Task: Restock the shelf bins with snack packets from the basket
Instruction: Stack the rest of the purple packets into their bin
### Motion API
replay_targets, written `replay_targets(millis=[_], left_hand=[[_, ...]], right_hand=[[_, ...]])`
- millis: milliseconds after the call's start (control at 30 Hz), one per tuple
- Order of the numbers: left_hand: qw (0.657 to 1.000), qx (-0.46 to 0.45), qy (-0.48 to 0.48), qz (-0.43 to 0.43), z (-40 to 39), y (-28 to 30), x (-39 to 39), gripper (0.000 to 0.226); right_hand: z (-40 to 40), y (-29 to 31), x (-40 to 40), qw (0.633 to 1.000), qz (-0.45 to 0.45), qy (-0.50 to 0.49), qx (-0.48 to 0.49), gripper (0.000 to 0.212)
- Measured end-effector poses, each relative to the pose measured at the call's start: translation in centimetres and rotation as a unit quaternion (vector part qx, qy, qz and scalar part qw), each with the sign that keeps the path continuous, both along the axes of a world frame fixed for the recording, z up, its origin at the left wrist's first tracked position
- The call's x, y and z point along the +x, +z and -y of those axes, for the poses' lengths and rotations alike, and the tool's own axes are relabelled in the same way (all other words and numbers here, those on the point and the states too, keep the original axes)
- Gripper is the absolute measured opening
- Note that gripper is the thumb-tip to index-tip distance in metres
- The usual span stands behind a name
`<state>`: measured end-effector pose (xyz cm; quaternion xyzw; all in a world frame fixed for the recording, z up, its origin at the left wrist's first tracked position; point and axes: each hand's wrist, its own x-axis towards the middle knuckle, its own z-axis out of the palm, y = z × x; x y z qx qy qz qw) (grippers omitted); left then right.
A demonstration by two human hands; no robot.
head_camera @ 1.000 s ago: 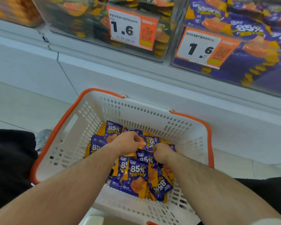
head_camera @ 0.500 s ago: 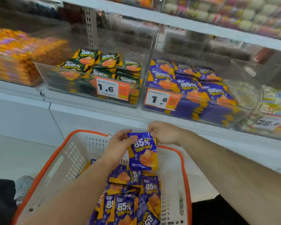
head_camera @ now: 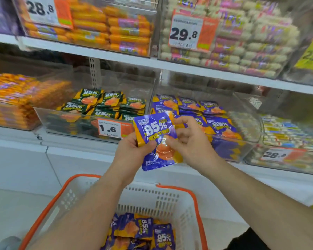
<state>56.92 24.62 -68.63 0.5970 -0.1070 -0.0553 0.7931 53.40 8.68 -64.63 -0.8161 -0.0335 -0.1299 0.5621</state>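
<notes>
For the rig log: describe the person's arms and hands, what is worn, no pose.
Both forearms are bare to the frame's edge: no sleeves, gloves, watch or rings show. The left hand and right hand are bare, with light hair on the forearms.

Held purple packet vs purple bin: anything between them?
Head view: only the right hand gripping the purple packet with the left hand; purple bin is directly behind.

Glossy crinkled foil packet (head_camera: 156, 139), clear plastic bins (head_camera: 242, 123) (shiny), perforated matt plastic basket (head_camera: 152, 199) w/ orange rim
</notes>
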Motion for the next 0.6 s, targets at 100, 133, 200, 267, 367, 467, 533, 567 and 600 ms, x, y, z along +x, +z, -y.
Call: replay_targets(millis=[100, 133, 200, 267, 367, 467, 533, 567, 600], left_hand=[[0.996, 0.047, 0.011, 0.07, 1.7, 2.3, 0.9, 0.019], [0.989, 0.081, 0.022, 0.12, 2.2, 2.8, 1.2, 0.014], [0.932, 0.245, 0.08, 0.255, 2.8, 2.9, 2.3, 0.026], [0.819, 0.453, 0.117, 0.332, 3.1, 2.4, 3.1, 0.056], [0.714, 0.599, 0.077, 0.354, 3.5, 0.9, 3.7, 0.076], [0.672, 0.616, 0.093, 0.401, 3.6, -1.4, 4.1, 0.089], [0.66, 0.608, 0.119, 0.424, 3.5, -2.4, 4.6, 0.092], [0.66, 0.606, 0.127, 0.425, 3.6, -2.6, 4.7, 0.092], [0.661, 0.603, 0.133, 0.427, 3.6, -2.6, 4.7, 0.091]], right_hand=[[0.3, 0.9, 0.6, 0.995, 0.044, -0.087, 0.004, 0.032], [0.9, 1.5, 1.2, 0.991, 0.036, -0.125, 0.039, 0.032], [2.6, 2.5, 2.9, 0.973, 0.014, -0.192, 0.131, 0.032], [5.4, 3.0, 4.9, 0.951, 0.003, -0.257, 0.171, 0.028], [8.9, 3.3, 7.1, 0.929, -0.025, -0.32, 0.183, 0.028], [10.4, 2.8, 8.8, 0.93, -0.059, -0.347, 0.105, 0.019], [9.2, 2.9, 9.0, 0.929, -0.145, -0.341, -0.013, 0.017], [8.9, 2.6, 8.8, 0.907, -0.179, -0.346, -0.159, 0.023], [8.4, 2.8, 8.6, 0.904, -0.2, -0.331, -0.184, 0.022]])
